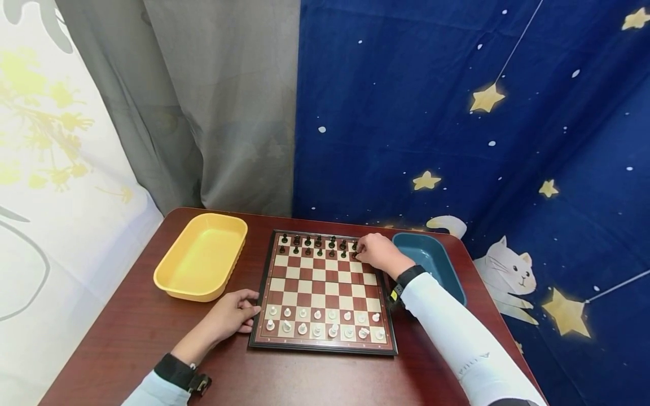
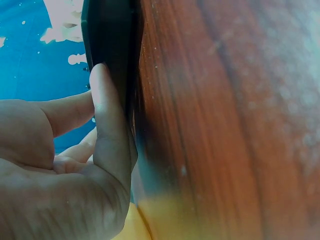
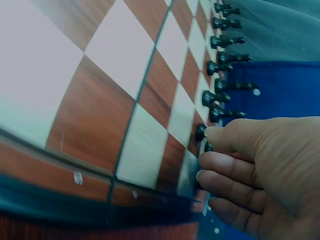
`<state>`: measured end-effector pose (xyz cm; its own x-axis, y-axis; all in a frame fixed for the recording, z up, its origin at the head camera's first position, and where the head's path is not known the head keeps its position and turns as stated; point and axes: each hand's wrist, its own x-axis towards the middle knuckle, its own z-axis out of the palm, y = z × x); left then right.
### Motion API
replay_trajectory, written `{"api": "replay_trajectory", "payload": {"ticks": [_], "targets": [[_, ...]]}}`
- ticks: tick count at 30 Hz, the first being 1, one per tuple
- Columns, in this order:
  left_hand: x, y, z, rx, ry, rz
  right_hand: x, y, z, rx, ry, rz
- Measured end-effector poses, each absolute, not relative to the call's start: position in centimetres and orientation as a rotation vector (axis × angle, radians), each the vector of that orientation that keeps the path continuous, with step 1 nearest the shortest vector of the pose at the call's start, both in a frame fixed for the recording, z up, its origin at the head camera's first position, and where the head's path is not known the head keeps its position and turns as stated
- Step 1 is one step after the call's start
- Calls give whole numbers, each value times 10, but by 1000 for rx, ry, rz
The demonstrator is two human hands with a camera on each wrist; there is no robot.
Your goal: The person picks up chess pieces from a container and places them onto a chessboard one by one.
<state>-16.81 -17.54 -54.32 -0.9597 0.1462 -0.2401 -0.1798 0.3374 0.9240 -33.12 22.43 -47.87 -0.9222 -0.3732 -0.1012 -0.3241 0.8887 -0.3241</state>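
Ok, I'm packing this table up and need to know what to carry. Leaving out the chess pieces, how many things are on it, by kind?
Yellow tray: 1
Blue tray: 1
Chessboard: 1
Total: 3

A staged recording corner — star-patterned backdrop [image 1: 457,113]; grey curtain [image 1: 213,101]; small table [image 1: 127,332].
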Motion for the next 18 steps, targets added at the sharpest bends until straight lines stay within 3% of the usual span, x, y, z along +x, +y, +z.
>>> {"api": "replay_trajectory", "payload": {"ticks": [9,18], "targets": [[-168,-176,-542,-44,2319,1652,-309,273,-448,-499,2988,-570],[-168,-176,-543,-23,2316,1664,-301,332,-453,-403,3057,-573]]}}
